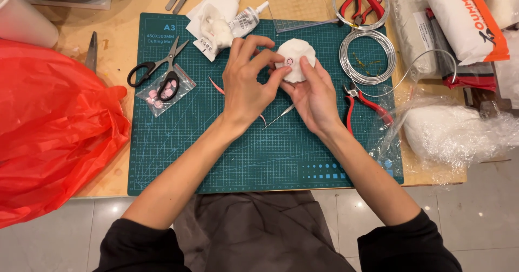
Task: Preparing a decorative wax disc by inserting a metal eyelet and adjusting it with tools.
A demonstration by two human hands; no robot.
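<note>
I am cradling a white clay flower (294,55) in my right hand (313,96) to steady it while my left hand (246,85) is pinching a tiny pink bead (289,61) against its centre above the green cutting mat (227,147).

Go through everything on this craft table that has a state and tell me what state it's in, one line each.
Left hand: pinching at the white clay piece.
Right hand: cradling the clay piece from below.
Scissors: lying open.
Small bag: flat, pink bits inside.
Glue tube: lying down, cap on.
Pliers: lying on the mat, handles apart.
Wire coil: wound, one end trailing loose.
Red bag: crumpled.
</note>
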